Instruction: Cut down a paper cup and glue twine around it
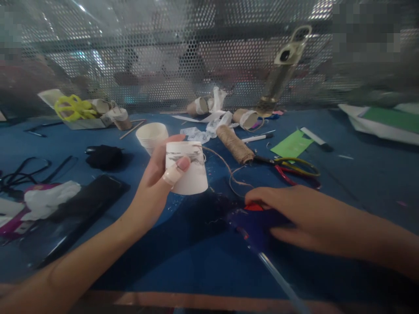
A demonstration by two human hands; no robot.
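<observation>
My left hand (160,168) is closed round a white paper cup (196,176) with dark marks on its side; its wider end points down. A bandage wraps the thumb, which presses on the cup. Jute twine (225,163) runs from the cup's upper edge towards the twine spool (234,144) and my right hand. In my right hand (288,213) is a blue hot glue gun (244,222) with a red part, a clear glue stick (278,277) sticking out of its back. The gun's nozzle is too dark and blurred to make out.
Stacked paper cups (152,133) stand behind my left hand. Scissors (297,168), green paper (291,144) and a marker (258,138) lie right of the spool. Twine-wrapped cups (245,117) lie near the mesh panel (157,52). A black pouch (104,157) sits at left.
</observation>
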